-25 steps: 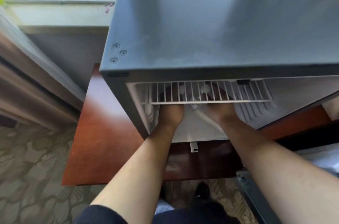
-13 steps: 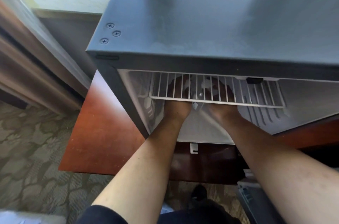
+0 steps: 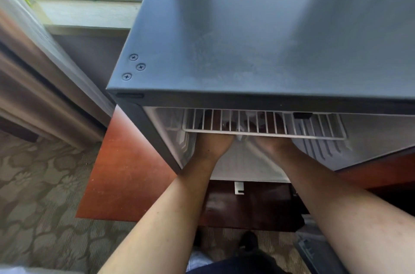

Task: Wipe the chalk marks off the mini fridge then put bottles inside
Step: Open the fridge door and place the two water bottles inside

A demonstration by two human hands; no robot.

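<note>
Grip was undeterminable: left hand (image 3: 213,147) and right hand (image 3: 272,148) lay under wire shelf (image 3: 314,133). Bottles judged light, slippery; mid-body hold advised.

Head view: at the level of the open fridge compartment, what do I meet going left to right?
Patterned grey-green carpet → red-brown wooden tabletop → dark grey mini fridge, its left side wall → left hand → right hand → ribbed white fridge lining.
</note>
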